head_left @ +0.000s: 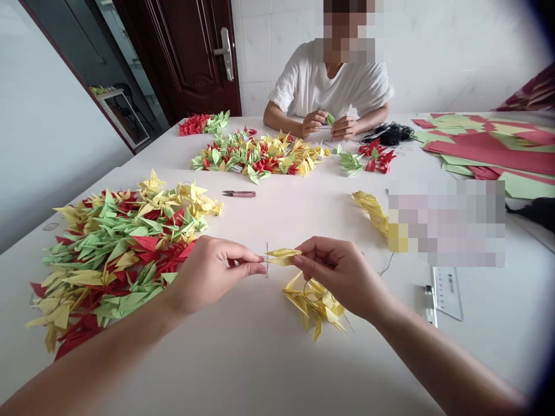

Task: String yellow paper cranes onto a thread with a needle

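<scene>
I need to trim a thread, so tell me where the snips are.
The snips lie on the table, left of centre, just right of the large folded-paper pile.

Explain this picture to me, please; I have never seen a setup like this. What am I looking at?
There is no robot here, only a person's two bare hands. The single picture comes from a camera worn on the head, looking forward and down.

The right hand holds a yellow folded-paper piece; the left hand pinches what looks like a thin strand by its tip.

On the white table are a mixed pile of red, green and yellow folded papers, small snips, a yellow paper cluster and flat colored sheets.

Across it, another person handles a green piece. Some areas are pixelated and cannot be read.
</scene>
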Available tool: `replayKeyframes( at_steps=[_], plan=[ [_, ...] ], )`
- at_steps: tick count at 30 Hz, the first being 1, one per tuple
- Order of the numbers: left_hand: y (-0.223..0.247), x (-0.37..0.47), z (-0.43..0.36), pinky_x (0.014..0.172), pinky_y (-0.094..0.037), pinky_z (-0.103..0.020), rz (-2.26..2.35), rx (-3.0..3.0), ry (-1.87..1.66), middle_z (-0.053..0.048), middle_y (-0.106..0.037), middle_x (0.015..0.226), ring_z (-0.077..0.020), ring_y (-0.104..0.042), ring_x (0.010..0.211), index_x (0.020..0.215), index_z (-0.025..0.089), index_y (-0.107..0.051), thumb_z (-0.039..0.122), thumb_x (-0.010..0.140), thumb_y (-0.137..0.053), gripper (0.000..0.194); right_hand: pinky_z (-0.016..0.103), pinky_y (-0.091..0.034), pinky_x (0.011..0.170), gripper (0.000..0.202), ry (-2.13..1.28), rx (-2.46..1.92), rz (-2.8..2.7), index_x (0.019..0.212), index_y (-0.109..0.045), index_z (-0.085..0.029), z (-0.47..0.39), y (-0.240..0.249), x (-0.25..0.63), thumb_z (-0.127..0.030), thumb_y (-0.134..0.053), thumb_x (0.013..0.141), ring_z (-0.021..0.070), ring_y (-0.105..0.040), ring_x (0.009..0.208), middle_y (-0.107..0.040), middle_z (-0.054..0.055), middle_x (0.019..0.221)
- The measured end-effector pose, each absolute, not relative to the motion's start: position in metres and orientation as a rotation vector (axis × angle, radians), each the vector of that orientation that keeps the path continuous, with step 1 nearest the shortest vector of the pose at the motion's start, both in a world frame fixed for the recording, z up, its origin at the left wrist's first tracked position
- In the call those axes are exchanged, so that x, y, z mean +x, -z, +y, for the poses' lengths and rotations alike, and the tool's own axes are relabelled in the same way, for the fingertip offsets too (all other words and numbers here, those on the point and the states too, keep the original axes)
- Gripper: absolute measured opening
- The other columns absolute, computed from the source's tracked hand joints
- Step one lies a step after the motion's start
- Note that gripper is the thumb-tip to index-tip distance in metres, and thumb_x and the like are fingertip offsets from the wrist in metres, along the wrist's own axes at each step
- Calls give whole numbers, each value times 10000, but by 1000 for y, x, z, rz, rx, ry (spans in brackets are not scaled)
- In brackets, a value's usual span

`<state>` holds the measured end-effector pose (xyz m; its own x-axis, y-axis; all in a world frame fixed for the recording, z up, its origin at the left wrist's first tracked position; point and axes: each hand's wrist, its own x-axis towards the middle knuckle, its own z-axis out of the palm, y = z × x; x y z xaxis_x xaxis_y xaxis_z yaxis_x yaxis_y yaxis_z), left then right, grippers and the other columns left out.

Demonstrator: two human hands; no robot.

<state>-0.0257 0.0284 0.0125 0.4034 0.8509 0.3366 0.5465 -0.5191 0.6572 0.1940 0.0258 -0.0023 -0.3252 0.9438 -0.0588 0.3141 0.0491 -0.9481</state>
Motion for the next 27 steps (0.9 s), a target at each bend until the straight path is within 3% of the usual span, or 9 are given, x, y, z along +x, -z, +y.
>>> replayKeyframes(
  at_steps=[4,11,16,23,27],
  plan=[
    [-22,-28,29,462,-470,-168,1212,2284,-951,13,-733,641,-116,-656,540,704,197,-739,237,787,-665,119,200,-271,450,323,-1249,-1247,-1663,752,-613,-147,26,4,191,-462,-599,825,67,-354,498,-499,-26,576],
    [-46,-45,29,442,-446,-173,1438,2105,-961,7,-670,550,-102,-584,486,636,176,-715,259,752,-678,147,234,-315,477,375,-1225,-1266,-1493,814,-675,-172,31,14,193,-541,-630,767,99,-439,547,-591,16,675],
    [-52,-63,35,434,-480,-172,1304,1945,-1243,1,-674,570,-106,-589,492,665,167,-727,165,683,-741,23,334,-444,716,288,-1004,-1298,-1650,832,-718,-225,32,13,195,-497,-658,757,203,-567,816,-678,55,860],
    [-54,-68,35,369,-413,-159,1218,1825,-1618,28,-613,494,-70,-520,425,625,184,-722,122,641,-765,78,458,-416,867,65,-554,-1371,-1992,772,-692,-268,27,15,193,-296,-637,793,305,-491,1115,-708,36,825],
    [-55,-65,34,352,-384,-161,1204,1823,-1660,37,-585,464,-65,-504,413,627,191,-724,134,647,-764,73,461,-401,903,84,-568,-1271,-2196,866,-657,-262,25,24,189,-270,-579,837,280,-489,1170,-700,45,979]
  ],
)
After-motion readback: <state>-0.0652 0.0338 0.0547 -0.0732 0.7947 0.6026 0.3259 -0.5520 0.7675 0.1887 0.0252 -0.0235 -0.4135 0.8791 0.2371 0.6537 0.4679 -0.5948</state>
